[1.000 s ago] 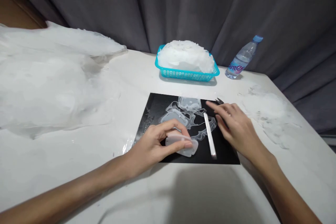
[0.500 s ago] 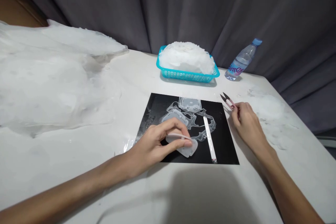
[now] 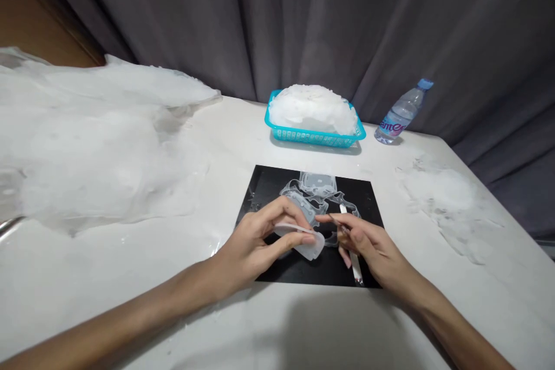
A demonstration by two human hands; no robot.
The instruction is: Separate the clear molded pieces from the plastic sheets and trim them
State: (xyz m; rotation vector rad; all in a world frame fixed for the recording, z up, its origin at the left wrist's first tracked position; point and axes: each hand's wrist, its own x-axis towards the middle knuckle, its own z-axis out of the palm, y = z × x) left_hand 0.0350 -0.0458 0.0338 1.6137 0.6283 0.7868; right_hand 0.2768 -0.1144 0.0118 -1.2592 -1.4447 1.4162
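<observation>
My left hand point(image 3: 260, 240) pinches a translucent white plastic piece point(image 3: 309, 244) over a black mat point(image 3: 269, 185). Close to its right, my right hand point(image 3: 362, 243) is closed around small snips point(image 3: 335, 219) whose tips point toward the piece. A white stick-like tool point(image 3: 354, 263) lies on the mat, partly under my right hand. More clear plastic offcuts point(image 3: 314, 188) lie on the mat behind both hands.
A turquoise basket point(image 3: 314, 136) heaped with white pieces stands behind the mat. A water bottle point(image 3: 401, 113) is at the back right. A big pile of translucent plastic point(image 3: 95, 144) covers the left. Thin scraps point(image 3: 442, 193) lie right of the mat. A dark curtain hangs behind the white table point(image 3: 303, 324).
My right hand picked up the snips from the right of the mat and brought them back over it, next to the piece in my left hand. The view shifted slightly.
</observation>
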